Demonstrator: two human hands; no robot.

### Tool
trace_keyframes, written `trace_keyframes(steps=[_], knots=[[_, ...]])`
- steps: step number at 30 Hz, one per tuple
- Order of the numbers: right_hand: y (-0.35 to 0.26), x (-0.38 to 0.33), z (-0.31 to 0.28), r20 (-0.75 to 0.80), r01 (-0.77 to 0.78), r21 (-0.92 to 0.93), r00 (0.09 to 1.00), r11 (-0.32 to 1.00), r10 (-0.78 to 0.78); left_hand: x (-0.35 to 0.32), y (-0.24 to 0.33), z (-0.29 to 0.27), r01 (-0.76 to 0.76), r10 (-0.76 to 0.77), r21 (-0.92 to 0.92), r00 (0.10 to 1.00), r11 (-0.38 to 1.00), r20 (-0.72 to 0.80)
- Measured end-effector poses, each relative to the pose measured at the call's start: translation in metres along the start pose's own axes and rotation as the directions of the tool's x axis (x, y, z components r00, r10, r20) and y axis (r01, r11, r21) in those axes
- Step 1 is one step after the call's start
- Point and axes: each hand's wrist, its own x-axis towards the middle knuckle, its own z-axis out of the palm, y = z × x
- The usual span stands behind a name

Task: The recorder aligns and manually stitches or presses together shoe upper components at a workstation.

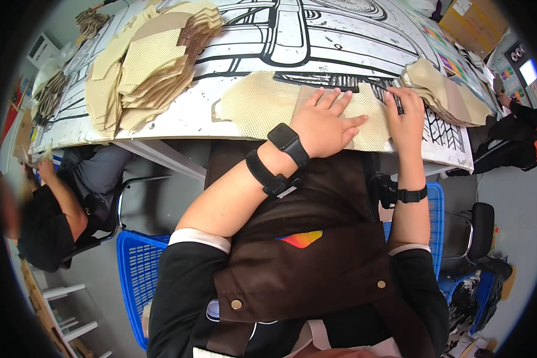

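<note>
A beige mesh fabric piece [253, 107] lies flat at the table's near edge. My left hand [325, 122] rests on it, palm down with fingers spread, over a smoother tan strip. At the right side of the fabric is my right hand [408, 110], its fingers bent and drawn together. A dark bit shows between thumb and fingers; whether it is a held object or the table's print is unclear. Close beyond that hand sits a stack of beige fabric pieces [444, 92]. A taller stack of mesh pieces [155, 65] stands to the left.
The white table [232, 48] bears bold black line drawings. Blue plastic baskets [138, 268] stand below on both sides of me. A person [53, 209] sits at the left, another [519, 134] at the far right. A cardboard box [474, 24] stands at the back right.
</note>
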Motion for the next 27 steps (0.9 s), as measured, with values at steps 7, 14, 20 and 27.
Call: trace_keyframes(steps=[7,14,20,27], knots=[[-0.006,-0.006,0.017,0.556,0.078,-0.11,0.831,0.991,-0.004,0.003,-0.001,-0.003,0.0,-0.003,0.051,0.998,0.999,0.067],[0.003,0.015,0.023,0.699,0.074,-0.115,0.715,0.991,0.028,0.001,0.0,-0.003,-0.011,0.01,0.015,0.999,1.0,0.04],[0.021,0.009,0.015,0.523,-0.244,0.164,0.843,0.956,0.126,0.0,-0.039,-0.074,0.061,-0.025,-0.1,0.945,0.993,0.327],[0.029,0.01,0.005,0.631,-0.406,0.327,0.766,0.853,0.123,-0.011,-0.13,-0.09,0.494,-0.394,-0.167,0.821,0.853,0.413]])
